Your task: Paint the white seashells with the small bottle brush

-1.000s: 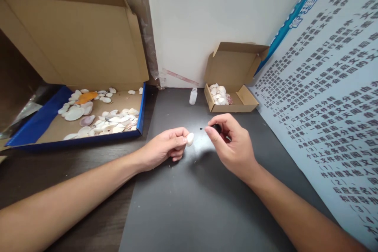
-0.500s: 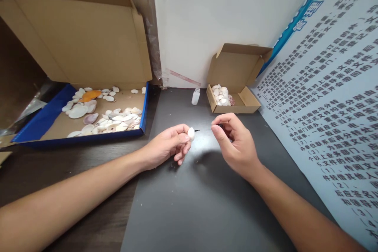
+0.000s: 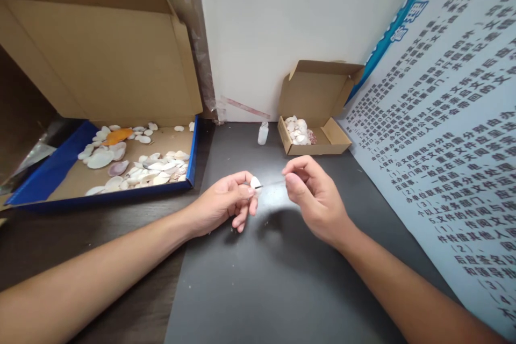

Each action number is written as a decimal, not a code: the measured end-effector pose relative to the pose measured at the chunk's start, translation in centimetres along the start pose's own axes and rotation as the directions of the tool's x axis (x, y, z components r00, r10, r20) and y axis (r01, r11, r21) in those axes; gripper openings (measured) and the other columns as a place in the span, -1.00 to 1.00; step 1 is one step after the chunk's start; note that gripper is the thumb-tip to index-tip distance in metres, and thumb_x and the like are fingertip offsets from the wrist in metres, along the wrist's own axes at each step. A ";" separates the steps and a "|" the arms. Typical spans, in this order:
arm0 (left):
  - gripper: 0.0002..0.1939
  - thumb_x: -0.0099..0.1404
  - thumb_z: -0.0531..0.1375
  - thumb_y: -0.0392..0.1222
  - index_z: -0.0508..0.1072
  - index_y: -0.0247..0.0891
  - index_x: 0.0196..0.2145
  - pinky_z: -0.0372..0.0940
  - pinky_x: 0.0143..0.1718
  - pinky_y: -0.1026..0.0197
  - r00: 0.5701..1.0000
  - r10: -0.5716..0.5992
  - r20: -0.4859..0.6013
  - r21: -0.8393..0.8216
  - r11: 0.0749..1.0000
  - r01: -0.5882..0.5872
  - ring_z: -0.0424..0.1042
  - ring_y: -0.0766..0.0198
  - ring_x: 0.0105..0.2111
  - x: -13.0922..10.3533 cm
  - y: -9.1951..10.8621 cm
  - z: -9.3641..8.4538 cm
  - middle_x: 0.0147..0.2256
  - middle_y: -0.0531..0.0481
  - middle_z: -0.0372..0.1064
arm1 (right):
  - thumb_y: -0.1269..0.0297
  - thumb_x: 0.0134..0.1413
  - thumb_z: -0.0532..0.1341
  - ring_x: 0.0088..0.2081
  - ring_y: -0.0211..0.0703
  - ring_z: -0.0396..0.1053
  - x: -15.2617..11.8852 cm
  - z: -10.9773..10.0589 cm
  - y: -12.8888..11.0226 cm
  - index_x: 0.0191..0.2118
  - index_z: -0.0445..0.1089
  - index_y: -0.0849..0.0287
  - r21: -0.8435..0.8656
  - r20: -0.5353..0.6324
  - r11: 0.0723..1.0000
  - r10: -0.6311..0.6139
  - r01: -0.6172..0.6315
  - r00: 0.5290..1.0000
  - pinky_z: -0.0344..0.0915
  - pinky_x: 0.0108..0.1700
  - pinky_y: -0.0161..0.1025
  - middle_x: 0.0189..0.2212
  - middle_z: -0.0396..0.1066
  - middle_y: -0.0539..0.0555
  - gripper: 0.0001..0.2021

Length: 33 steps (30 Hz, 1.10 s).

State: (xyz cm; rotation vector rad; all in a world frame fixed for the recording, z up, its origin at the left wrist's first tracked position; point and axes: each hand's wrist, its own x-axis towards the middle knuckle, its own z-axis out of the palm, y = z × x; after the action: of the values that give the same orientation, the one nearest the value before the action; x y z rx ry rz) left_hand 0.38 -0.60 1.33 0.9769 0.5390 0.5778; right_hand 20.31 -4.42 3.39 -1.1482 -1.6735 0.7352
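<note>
Between the thumb and index finger of my left hand (image 3: 231, 199) is a small white shell (image 3: 255, 183). A thin brush with a dark tip (image 3: 258, 187) reaches across to the shell, its tip at the shell's face. The brush's clear, faint handle runs to the pinched fingertips of my right hand (image 3: 312, 193), which is a short way to the right. A small white bottle (image 3: 263, 133) stands uncapped on the dark grey mat behind both hands.
At the left, an open blue-edged cardboard box (image 3: 191, 158) holds many shells (image 3: 153, 169) and an orange one (image 3: 117, 136). A smaller open box (image 3: 318, 149) with shells sits at the back right. A printed sheet (image 3: 439, 134) borders the right side.
The dark brush tip has come left and now lies over the shell, which is turned slightly differently. The whole view has shifted a little.
</note>
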 end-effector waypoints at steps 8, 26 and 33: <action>-0.83 0.26 0.28 -0.18 0.36 -0.29 -0.37 0.08 -0.57 0.40 1.000 0.012 -0.028 -0.047 0.999 -0.013 0.01 0.49 -0.67 -0.1 0.3 -0.3 -0.71 0.24 0.03 | 0.23 0.32 0.08 -0.61 -0.35 0.04 0.0 0.1 -0.1 -0.26 0.23 0.09 0.028 0.006 0.999 -0.019 0.019 1.000 0.02 -0.55 -0.33 -0.61 0.07 -0.16 -0.89; -0.79 0.21 0.32 -0.18 0.36 -0.27 -0.44 0.00 -0.57 0.36 0.997 0.013 -0.075 -0.056 0.998 -0.018 -0.05 0.49 -0.67 0.0 0.3 -0.3 -0.71 0.25 -0.02 | 0.24 0.25 0.14 -0.62 -0.36 0.02 -0.2 0.2 -0.6 -0.29 0.25 0.10 -0.048 -0.041 0.999 0.001 -0.003 0.999 -0.02 -0.57 -0.33 -0.63 0.07 -0.17 -0.90; -0.77 0.17 0.34 -0.18 0.36 -0.28 -0.48 0.00 -0.57 0.36 0.996 0.013 -0.093 -0.064 0.998 -0.019 -0.07 0.49 -0.66 0.0 0.4 -0.1 -0.71 0.24 0.00 | 0.22 0.27 0.12 -0.61 -0.35 0.04 -0.3 0.2 -0.5 -0.28 0.24 0.09 -0.017 -0.001 1.000 0.009 -0.009 1.000 0.00 -0.56 -0.33 -0.62 0.08 -0.16 -0.89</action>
State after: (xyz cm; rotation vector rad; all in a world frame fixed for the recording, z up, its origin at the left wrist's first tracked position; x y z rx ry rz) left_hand 0.22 -0.37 1.58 0.8968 0.5919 0.6537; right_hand 20.03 -4.87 3.62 -1.1685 -1.6776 0.7275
